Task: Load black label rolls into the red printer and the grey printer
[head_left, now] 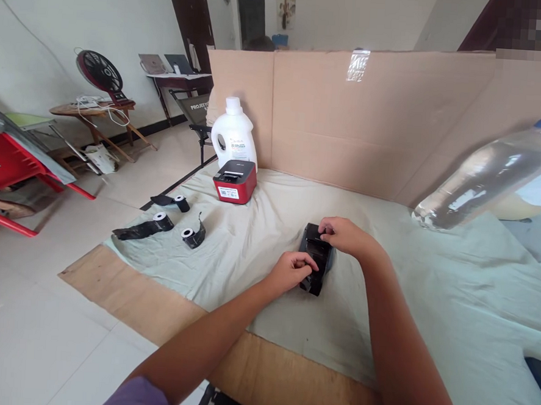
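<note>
A small black portable receipt printer (315, 263) lies on the cloth, its cover raised at the far end. My right hand (342, 234) is closed, with thumb and fingertips at the edge of the printer's cover (313, 232). Curled over the printer's left side is my left hand (290, 270), its forefinger reaching into the dark bay. What lies under its fingertips is hard to make out against the black. Off to the left rest three rolls of black paper, one roll (194, 236) with a curled-up tail, another roll (160, 221) partly unrolled and a third roll (182, 204) farther back.
A red and black desktop printer (235, 182) stands before a white detergent jug (236, 136). A cardboard sheet (340, 118) walls off the back. A large clear bottle (483, 179) with a blue cap leans at right. Bare wood (140, 301) edges the table's front.
</note>
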A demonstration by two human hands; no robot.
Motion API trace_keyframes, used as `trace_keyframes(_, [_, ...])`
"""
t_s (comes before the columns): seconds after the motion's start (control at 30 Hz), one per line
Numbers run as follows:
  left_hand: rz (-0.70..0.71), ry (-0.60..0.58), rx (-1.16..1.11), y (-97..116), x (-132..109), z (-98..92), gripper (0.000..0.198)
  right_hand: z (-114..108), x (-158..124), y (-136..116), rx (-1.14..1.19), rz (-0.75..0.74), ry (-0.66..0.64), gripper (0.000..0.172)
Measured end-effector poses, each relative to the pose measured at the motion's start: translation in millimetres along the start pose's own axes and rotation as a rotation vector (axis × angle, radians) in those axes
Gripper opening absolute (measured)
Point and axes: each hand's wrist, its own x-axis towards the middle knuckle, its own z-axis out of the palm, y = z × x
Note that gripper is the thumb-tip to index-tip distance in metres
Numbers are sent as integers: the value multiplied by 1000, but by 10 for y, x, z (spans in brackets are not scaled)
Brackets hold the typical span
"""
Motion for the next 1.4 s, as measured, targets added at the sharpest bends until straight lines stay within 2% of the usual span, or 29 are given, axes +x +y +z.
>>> trace_keyframes(0.13, [-13,-6,24,-11,-1,-2,14,55,31,-17,-99,26,49,11])
trace_keyframes(0.27, [-33,-17,12,-26,2,-14,15,81,92,74,-137,122,30,24])
trace_keyframes(0.4, [-24,-28,-4,-28,4,-19,15,64,108,158,-54,223,-28,43])
trace_keyframes(0.53, [-51,-35,14,15,-8,-9,17,54,126,200,49,269,-123,50])
trace_keyframes(0.77, [-23,-49,48,103,-18,-18,17,59,54,151,239,408,-156,61])
trace_keyframes(0.87, [21,-46,98,103,-14,-42,17,65,-14,100,319,444,-113,61])
trace_keyframes(1.03, [178,-21,135,107,19,-94,17,156,-124,72,456,511,-43,64])
trace_keyframes(1.13, [207,53,141,89,58,-140,24,295,-187,142,577,524,9,65])
trace_keyframes(1.23, [199,220,356,58,107,-213,29,500,-250,257,672,493,167,61])
trace_keyframes(1.3, [180,280,556,51,135,-269,33,654,-301,333,723,446,309,52])
trace_keyframes(1.33, [178,268,634,56,144,-295,37,729,-329,363,746,420,370,50])
trace_keyframes(1.4, [196,170,747,81,144,-335,47,866,-384,400,781,365,457,50])
